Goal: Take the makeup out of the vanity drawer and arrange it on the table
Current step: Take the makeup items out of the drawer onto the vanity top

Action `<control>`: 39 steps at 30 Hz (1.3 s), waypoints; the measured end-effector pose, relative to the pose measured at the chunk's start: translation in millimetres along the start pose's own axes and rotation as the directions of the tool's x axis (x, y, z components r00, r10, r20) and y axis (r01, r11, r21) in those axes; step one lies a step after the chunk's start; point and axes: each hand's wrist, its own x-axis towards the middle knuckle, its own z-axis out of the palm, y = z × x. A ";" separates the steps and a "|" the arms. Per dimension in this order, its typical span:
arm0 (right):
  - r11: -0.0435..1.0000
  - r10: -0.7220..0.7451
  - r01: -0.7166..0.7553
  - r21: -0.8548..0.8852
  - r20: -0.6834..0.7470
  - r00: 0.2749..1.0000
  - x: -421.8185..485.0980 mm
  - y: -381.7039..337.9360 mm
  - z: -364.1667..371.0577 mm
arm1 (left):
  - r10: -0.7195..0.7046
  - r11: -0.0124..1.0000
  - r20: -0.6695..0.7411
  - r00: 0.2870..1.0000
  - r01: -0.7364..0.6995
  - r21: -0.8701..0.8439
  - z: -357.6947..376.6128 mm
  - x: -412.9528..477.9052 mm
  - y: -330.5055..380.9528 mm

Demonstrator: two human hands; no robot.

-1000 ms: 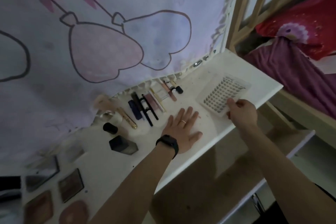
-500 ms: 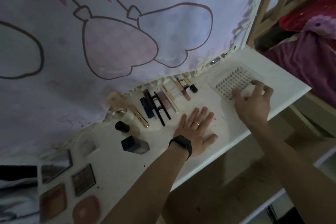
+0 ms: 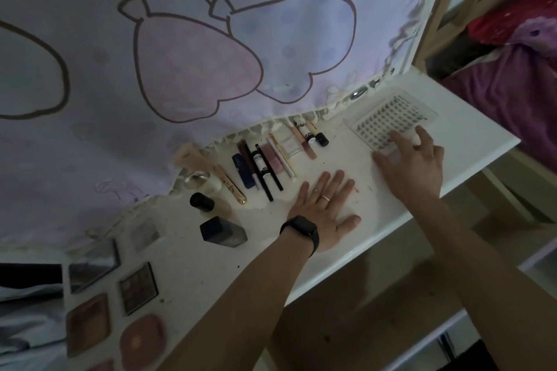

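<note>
Right hand (image 3: 413,163) has gone from pinching the tray's (image 3: 388,111) near edge to lying on top of it, and the tray now sits further back, close to the curtain (image 3: 180,69). Left hand (image 3: 322,211) has not moved.

Left hand: flat, palm down on the tabletop (image 3: 211,274), fingers straight and slightly spread, holding nothing. Ring (image 3: 325,197) on one finger, black watch (image 3: 300,230) on the wrist.

Right hand: right of and beyond the left hand, fingers spread and nearly straight, fingertips pressing on the near end of the clear tray. Thumb lies on the tabletop beside the tray. No grip.

Makeup, all on the tabletop, placed from the left hand:
- Just beyond its fingertips: pencil row (image 3: 265,169), slim pens and tubes side by side, far ends near the curtain hem.
- Beyond and slightly right: three small tubes (image 3: 307,135), between the pencil row and the tray.
- Beyond-left: gold tube (image 3: 230,185), at the left end of the row.
- Left: black bottle (image 3: 221,232) on its side; past it a black-capped jar (image 3: 202,202) and a clear jar (image 3: 200,182).
- Far left and nearer: mirror compact (image 3: 93,263), palette (image 3: 138,288), two pink compacts (image 3: 87,322).

Drawer (image 3: 376,295) is open below the tabletop's front edge, near side of the left hand, wood bottom showing. Bed (image 3: 512,84) is far right, past the tabletop's end.
</note>
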 end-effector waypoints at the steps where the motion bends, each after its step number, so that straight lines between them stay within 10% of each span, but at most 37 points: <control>1: 1.000 0.022 -0.022 -0.016 0.010 1.000 2.3 -2.0 -0.5 | 0.001 1.000 -0.002 1.000 -0.001 -0.002 0.4 0.1 0.6; 23: 0.984 0.094 -0.073 -0.163 0.128 0.987 21.1 -8.3 -3.0 | 0.004 1.000 -0.011 1.000 -0.004 -0.011 -1.8 -2.5 1.7; 29: 0.999 0.037 -0.042 0.033 0.135 0.990 7.3 2.8 -9.9 | 0.005 1.000 -0.019 1.000 -0.005 -0.010 1.1 -1.6 0.0; 34: 0.889 0.162 -0.147 0.434 0.004 0.987 -76.1 32.8 -29.8 | 0.002 1.000 -0.073 0.997 -0.003 -0.011 4.8 -5.5 0.6; 39: 0.920 0.290 -0.206 0.333 -0.227 0.930 -193.8 76.4 -29.1 | -0.021 0.997 -0.269 0.963 0.002 -0.073 13.9 -22.3 20.7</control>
